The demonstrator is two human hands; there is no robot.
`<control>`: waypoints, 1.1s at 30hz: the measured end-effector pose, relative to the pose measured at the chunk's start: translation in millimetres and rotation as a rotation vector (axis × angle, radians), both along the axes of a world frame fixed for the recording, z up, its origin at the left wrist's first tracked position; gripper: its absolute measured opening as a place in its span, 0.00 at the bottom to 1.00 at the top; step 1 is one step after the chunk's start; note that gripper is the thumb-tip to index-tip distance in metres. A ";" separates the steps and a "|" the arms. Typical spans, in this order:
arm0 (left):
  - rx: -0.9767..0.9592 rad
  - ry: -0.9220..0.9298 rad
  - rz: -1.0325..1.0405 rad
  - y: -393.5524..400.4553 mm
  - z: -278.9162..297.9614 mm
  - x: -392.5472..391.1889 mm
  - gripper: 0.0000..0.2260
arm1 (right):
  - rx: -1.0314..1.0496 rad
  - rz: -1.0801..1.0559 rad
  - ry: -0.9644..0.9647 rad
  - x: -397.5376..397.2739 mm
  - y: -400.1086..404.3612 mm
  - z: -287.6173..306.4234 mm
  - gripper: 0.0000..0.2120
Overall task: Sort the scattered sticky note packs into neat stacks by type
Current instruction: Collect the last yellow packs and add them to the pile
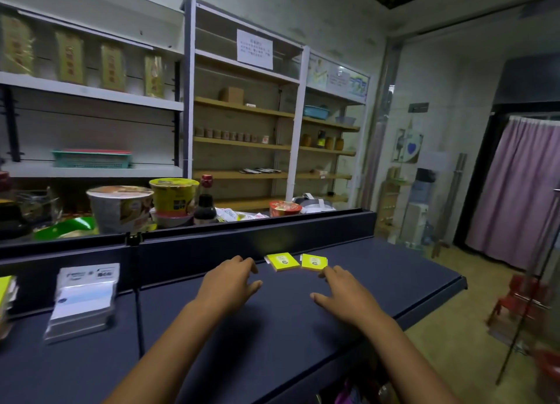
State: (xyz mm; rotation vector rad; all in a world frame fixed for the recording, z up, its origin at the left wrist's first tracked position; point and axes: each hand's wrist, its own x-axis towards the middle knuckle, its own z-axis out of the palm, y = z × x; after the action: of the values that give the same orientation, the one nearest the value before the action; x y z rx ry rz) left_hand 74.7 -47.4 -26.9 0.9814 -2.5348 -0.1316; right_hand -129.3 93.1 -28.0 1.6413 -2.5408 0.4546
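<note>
Bench [378,285]: we find bare dark surface right of and in front of both hands [230,282] [345,297]. Obstacles: raised back ledge [212,237] just behind two yellow sticky note packs [282,261] [314,262]; white pack stack [83,300] well left; noodle cups [121,206] beyond the ledge.

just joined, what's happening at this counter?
A person is sorting sticky note packs on the dark counter. Two yellow packs lie side by side by the back ledge. Left hand and right hand reach toward them, fingers open, holding nothing. A white stack sits far left.
</note>
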 end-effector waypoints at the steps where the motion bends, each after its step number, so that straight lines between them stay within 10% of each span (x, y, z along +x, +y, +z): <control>1: 0.001 -0.003 0.000 -5.7 -0.6 -7.8 0.16 | -0.002 -0.001 0.000 -6.5 -4.7 -0.9 0.27; 33: 0.343 -0.026 0.311 -113.5 -70.1 -171.1 0.34 | 0.011 0.302 -0.051 -200.5 -129.2 -25.8 0.25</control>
State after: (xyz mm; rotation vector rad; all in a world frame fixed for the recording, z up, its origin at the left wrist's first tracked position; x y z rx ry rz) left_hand -96.5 -160.9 -97.0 1.5030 -2.3905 -0.4750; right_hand -329.8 -36.1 -53.7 2.0521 -2.3376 0.5113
